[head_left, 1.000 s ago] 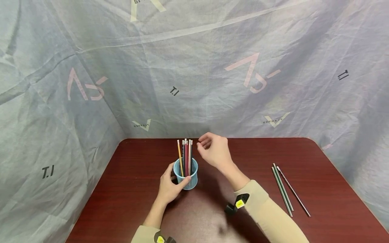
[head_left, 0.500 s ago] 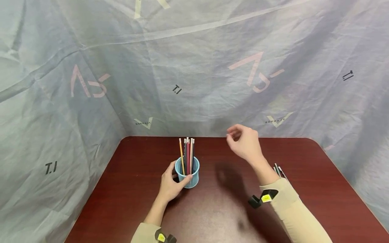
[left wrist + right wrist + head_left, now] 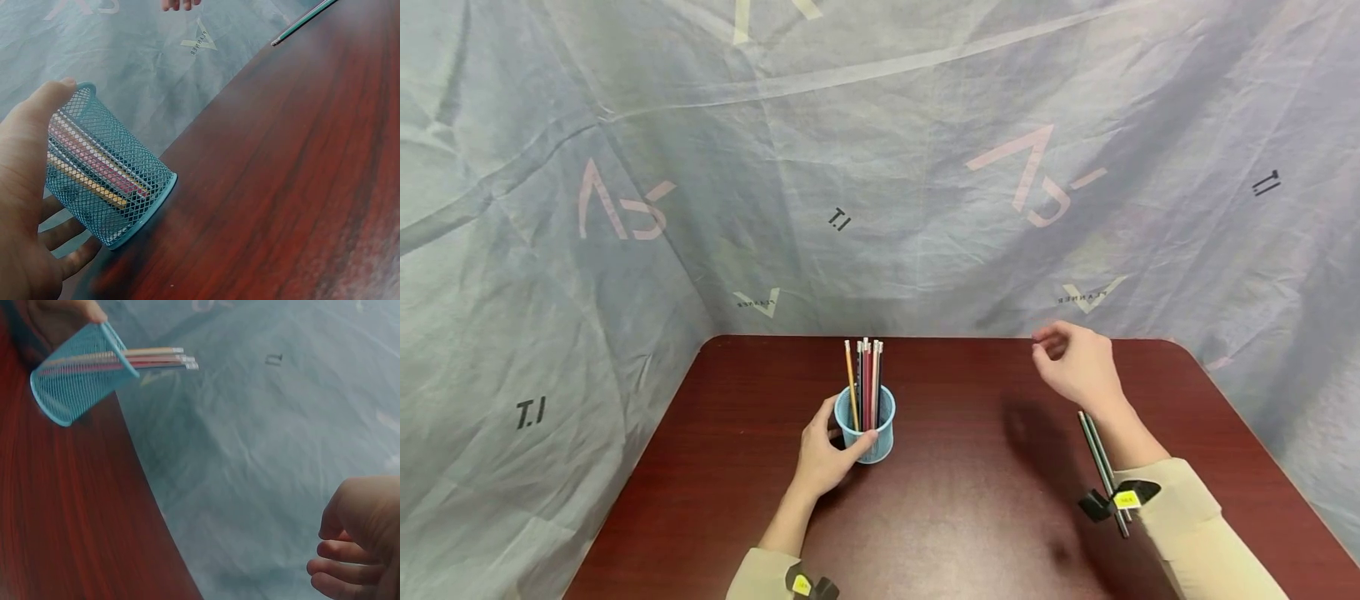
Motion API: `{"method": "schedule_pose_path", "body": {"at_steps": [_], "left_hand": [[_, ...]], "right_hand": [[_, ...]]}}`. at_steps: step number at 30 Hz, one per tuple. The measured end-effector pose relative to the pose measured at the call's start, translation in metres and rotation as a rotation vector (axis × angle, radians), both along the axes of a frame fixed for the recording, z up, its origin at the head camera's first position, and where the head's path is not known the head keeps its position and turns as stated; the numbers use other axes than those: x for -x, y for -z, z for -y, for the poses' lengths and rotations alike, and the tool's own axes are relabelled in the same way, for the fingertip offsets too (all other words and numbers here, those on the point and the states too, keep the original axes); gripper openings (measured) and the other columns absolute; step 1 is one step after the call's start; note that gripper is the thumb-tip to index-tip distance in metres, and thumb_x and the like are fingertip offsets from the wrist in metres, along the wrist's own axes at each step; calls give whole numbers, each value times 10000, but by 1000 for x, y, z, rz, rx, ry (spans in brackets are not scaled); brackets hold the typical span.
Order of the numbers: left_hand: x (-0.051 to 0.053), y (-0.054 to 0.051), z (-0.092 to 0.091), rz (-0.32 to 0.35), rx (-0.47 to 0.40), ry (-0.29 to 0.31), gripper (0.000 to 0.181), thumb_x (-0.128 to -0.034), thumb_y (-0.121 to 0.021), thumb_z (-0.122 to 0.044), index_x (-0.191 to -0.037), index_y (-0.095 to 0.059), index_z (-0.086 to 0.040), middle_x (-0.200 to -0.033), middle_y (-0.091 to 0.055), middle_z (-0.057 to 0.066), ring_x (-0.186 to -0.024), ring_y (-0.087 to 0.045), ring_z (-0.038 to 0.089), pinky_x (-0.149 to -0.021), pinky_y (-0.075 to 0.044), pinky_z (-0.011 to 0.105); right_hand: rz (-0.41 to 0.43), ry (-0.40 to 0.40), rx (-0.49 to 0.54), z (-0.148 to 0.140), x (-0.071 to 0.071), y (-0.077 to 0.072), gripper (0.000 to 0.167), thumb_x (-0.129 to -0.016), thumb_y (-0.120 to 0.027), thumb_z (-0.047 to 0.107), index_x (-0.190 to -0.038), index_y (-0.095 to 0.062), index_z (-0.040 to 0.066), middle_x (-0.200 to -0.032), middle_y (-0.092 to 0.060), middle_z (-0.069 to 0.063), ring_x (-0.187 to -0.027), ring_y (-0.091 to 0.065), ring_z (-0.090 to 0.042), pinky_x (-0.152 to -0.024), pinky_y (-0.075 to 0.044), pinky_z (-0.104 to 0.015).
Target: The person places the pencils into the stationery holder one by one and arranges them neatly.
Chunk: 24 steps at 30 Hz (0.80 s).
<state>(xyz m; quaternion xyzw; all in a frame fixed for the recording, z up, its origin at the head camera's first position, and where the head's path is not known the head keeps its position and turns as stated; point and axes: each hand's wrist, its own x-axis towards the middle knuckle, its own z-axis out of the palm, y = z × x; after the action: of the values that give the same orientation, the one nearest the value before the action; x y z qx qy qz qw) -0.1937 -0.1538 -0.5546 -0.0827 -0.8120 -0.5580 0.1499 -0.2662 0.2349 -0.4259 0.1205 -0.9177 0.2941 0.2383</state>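
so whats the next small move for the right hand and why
I'd probably lower the right hand to pinch one of the green pencils: that hand looks empty and is raised near them, they lie loose on the table, and the left hand holds the mesh pencil cup, where other pencils already stand.

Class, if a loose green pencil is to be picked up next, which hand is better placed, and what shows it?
Probably the right hand: it holds nothing and hovers close to the loose green pencils. The left hand is farther away and grips the pencil cup.
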Motion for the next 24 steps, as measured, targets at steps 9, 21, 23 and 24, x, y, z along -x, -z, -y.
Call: {"method": "schedule_pose_path", "body": {"at_steps": [9, 21, 23, 24], "left_hand": [[0, 1, -1, 6, 3, 7, 712, -858, -899, -301, -1478, -578, -162, -1300, -712, 60, -1152, -704, 246, -954, -624, 390], [-2, -3, -1, 2, 5, 6, 708, -855, -898, -301, -1470, -583, -145, -1284, -720, 77, -1146, -708, 250, -940, -625, 370], [-2, -3, -1, 4, 2, 4, 706, -855, -897, -302, -1469, -585, -147, -1275, -722, 74, -1144, -706, 249, -939, -624, 369], [-2, -3, -1, 6, 1, 3, 704, -856, -897, -303, -1468, -585, -150, -1273, -722, 72, -1143, -706, 247, -940, -624, 369]], "right_hand": [[71, 79, -29, -33, -13, 8, 97, -912, -699, 127, -975, -771, 109, -840, -798, -67, -720, -740, -169, -674, -519, -333], [93, 103, -80, -68, -26, 35, 92, -881, -706, 122, -944, -770, 100, -795, -793, -35, -644, -637, 74, -665, -466, -310], [98, 103, -88, -72, -29, 41, 87, -874, -707, 117, -934, -767, 99, -786, -791, -35, -640, -652, 47, -656, -469, -318], [101, 104, -91, -74, -30, 43, 84, -872, -707, 115, -929, -767, 99, -785, -790, -35, -643, -668, 19, -653, -473, -320]]}}
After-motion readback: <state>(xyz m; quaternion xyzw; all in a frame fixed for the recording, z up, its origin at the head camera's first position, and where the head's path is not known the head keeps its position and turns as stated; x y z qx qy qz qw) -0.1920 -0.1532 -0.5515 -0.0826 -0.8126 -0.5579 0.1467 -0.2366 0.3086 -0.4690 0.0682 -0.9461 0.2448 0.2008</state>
